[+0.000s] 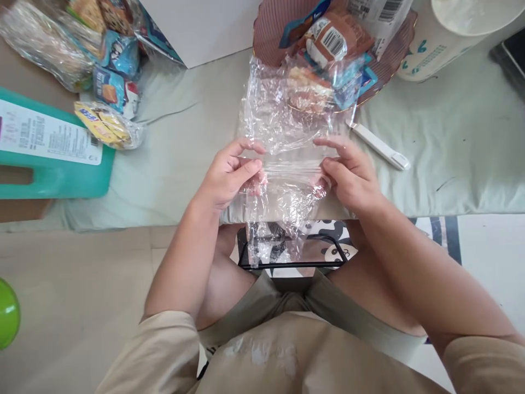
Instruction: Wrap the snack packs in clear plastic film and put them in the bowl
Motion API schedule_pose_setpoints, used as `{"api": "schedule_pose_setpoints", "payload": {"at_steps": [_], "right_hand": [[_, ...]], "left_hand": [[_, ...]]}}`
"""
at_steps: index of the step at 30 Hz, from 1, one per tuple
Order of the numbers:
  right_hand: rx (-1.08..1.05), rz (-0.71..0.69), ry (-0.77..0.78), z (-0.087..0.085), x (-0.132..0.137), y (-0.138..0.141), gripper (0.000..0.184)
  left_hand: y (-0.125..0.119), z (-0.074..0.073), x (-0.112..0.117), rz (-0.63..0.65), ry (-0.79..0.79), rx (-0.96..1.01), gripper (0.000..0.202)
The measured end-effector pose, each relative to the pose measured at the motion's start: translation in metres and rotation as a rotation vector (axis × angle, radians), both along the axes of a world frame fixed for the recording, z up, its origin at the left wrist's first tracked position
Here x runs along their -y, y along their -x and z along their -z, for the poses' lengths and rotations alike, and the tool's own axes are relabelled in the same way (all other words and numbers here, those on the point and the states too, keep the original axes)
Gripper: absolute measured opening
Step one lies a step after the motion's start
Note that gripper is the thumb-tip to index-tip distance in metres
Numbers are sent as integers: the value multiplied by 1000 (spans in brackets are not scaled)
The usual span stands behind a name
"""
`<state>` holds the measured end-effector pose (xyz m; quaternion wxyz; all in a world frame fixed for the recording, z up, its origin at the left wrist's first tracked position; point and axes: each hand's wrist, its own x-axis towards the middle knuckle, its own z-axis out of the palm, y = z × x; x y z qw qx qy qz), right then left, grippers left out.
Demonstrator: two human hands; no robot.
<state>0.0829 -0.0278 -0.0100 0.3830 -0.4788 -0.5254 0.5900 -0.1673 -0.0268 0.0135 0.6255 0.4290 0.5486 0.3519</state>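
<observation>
A crumpled clear plastic bag (283,126) hangs stretched between both hands, above the edge of a pale green cloth-covered table (451,137). My left hand (229,175) pinches its left edge with thumb and fingers. My right hand (348,172) pinches the right edge the same way. The bag looks empty and its lower part droops toward my lap.
A pink ribbed plate (266,33) heaped with wrapped snacks sits just behind the bag. A white clip stick (379,145) lies to its right. More snack packets (109,82) and a teal box (53,169) are at left, a white tub (451,38) at back right.
</observation>
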Motion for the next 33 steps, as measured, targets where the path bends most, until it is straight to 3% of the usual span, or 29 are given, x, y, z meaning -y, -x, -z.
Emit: {"api": "schedule_pose_setpoints", "payload": {"at_steps": [9,15,18,23,27,30,33], "right_hand": [[-82,17,-18,-2,-1,4,33],[-136,-65,22,3,-2,3,80],[-108,-64,-14,8,-2,3,89],[-13,-28,-98,21,-6,-4,87],[-9,-69,-74,28,-6,-12,90],[-13,-107,-41,30,-5,-17,70],[22,-43,-102,29,-7,-18,49]], "left_hand": [[-4,6,-2,-15,12,95,11],[-14,8,-1,-16,62,66,15],[-17,11,-3,-32,37,41,10],[-13,15,-7,-42,-8,-5,9],[-11,10,-7,-38,53,8,19],[-10,7,-5,54,106,29,35],[-9,7,-3,151,103,31,38]]}}
